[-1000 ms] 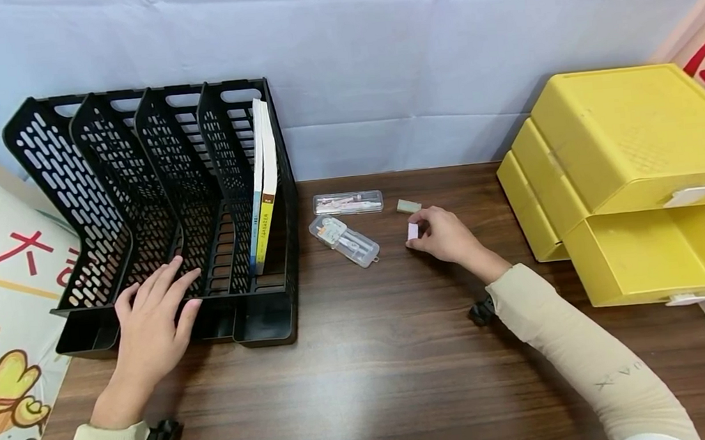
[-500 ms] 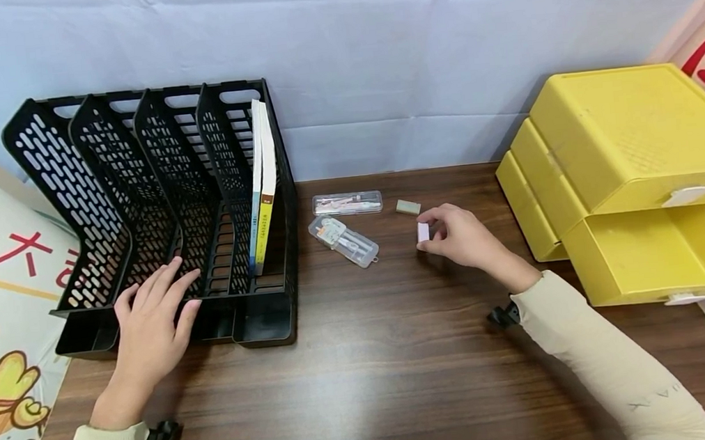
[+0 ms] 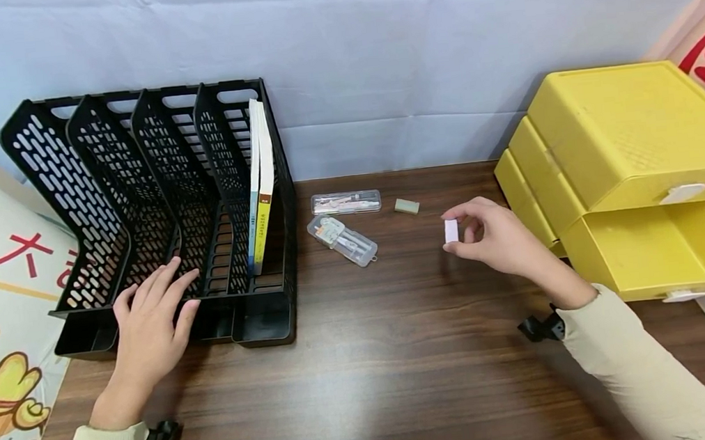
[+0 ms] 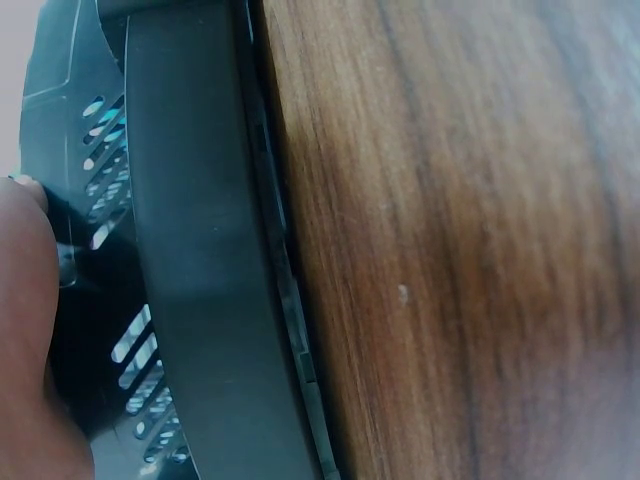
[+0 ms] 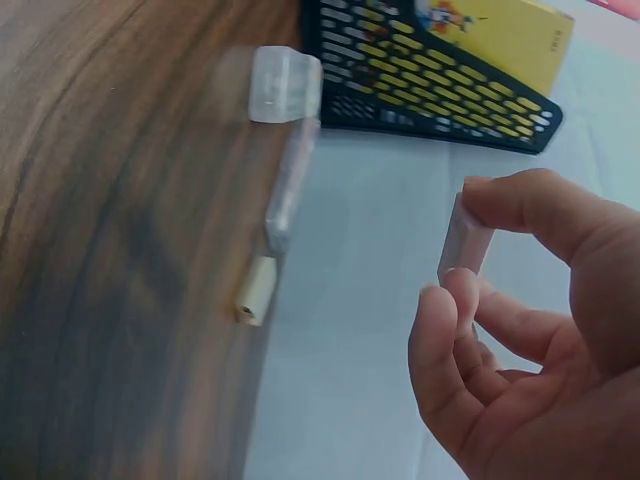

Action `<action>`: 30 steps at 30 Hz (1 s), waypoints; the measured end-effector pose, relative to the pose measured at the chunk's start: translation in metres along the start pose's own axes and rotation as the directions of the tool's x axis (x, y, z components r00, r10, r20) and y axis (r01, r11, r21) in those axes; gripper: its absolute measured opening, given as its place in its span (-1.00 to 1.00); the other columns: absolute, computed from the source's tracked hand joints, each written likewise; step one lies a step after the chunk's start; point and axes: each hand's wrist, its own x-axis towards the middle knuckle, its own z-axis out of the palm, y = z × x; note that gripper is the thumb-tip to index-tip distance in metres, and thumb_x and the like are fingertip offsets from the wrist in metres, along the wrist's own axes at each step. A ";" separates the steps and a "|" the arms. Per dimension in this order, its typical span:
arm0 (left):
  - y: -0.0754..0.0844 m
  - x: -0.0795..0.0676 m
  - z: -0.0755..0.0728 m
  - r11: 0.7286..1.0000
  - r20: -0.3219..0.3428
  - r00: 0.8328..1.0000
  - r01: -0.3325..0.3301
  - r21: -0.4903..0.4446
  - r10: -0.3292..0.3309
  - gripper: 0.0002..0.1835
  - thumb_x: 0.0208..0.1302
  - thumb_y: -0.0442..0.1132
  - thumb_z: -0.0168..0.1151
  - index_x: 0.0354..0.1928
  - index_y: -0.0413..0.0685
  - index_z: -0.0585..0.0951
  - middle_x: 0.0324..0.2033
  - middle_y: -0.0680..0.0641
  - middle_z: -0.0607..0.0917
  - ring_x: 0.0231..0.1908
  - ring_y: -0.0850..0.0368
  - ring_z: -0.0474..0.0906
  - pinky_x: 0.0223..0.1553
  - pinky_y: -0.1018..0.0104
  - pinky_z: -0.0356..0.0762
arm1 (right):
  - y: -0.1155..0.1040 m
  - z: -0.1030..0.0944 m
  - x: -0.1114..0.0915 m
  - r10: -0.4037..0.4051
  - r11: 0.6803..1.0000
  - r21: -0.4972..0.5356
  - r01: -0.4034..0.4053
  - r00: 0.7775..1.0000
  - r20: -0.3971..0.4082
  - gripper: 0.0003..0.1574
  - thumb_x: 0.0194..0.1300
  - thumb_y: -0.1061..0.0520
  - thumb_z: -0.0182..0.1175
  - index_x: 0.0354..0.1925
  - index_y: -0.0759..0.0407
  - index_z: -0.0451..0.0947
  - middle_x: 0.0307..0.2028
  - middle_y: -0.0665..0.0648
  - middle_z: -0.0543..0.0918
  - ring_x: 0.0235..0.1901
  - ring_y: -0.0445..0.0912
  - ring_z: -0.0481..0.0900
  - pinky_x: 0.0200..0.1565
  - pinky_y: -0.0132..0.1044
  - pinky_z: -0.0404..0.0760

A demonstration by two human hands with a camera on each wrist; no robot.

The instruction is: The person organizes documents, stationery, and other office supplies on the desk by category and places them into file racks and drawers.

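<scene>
Thumb and fingertips of my right hand (image 3: 502, 238) pinch a small pale pink-white eraser (image 3: 451, 231) by its ends, held above the table. In the right wrist view the same eraser (image 5: 466, 240) stands between thumb and fingers. My left hand (image 3: 151, 328) rests with spread, relaxed fingers over the front edge of a black file rack (image 3: 267, 318); the left wrist view shows part of that hand (image 4: 35, 340) beside the rack's front wall (image 4: 205, 240). A greenish eraser (image 3: 406, 206) lies on the table, left of and behind the right hand.
Two clear plastic cases (image 3: 347, 203) with stationery inside lie beside the rack. Thin books (image 3: 262, 221) stand in its right compartment. At the right, a yellow drawer unit (image 3: 640, 125) has a lower drawer (image 3: 651, 257) pulled out. A pale cloth (image 3: 371, 71) hangs behind.
My right hand has moved right with the pinched eraser, away from the greenish one and toward the yellow drawers. The left hand stays where it was.
</scene>
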 end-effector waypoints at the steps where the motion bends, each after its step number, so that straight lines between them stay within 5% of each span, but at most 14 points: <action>1: 0.000 0.000 0.000 1.000 0.003 1.000 0.003 0.000 -0.003 -0.56 0.43 -0.11 0.20 0.30 -0.02 0.57 0.42 -0.20 0.43 0.36 -0.28 0.32 0.23 -0.44 0.03 | -0.001 -0.003 -0.002 -0.010 1.000 0.002 0.010 1.000 -0.012 -0.51 0.12 0.22 0.52 0.03 0.22 0.65 -0.29 0.13 0.53 -0.42 -0.08 0.51 -0.37 -0.37 0.45; 14: 0.000 0.000 -0.001 1.000 0.003 1.000 0.000 0.003 0.000 -0.56 0.42 -0.12 0.22 0.29 -0.03 0.57 0.44 -0.18 0.41 0.36 -0.28 0.31 0.23 -0.44 0.03 | 0.003 -0.045 -0.038 -0.074 0.997 0.029 0.075 0.996 -0.049 -0.44 0.03 0.35 0.55 0.04 0.17 0.67 -0.27 0.06 0.53 -0.44 -0.24 0.48 -0.43 -0.50 0.45; 21: 0.000 0.000 0.000 1.000 -0.004 1.000 -0.007 -0.003 0.007 -0.54 0.55 0.06 0.03 0.29 -0.03 0.57 0.43 -0.18 0.42 0.36 -0.27 0.31 0.22 -0.44 0.03 | 0.013 -0.078 -0.062 -0.036 0.999 -0.042 0.035 0.999 -0.025 -0.39 -0.01 0.38 0.55 0.06 0.17 0.66 -0.28 0.01 0.56 -0.42 -0.30 0.54 -0.46 -0.47 0.42; 30: 0.000 0.000 -0.001 1.000 -0.001 1.000 -0.004 -0.002 0.004 -0.55 0.53 0.03 0.06 0.29 -0.03 0.57 0.43 -0.19 0.42 0.36 -0.27 0.31 0.24 -0.43 0.02 | 0.042 -0.112 -0.094 0.082 0.991 -0.103 -0.084 0.996 -0.027 -0.46 0.15 0.35 0.47 0.12 0.24 0.62 -0.27 -0.19 0.59 -0.32 -0.44 0.48 -0.45 -0.52 0.37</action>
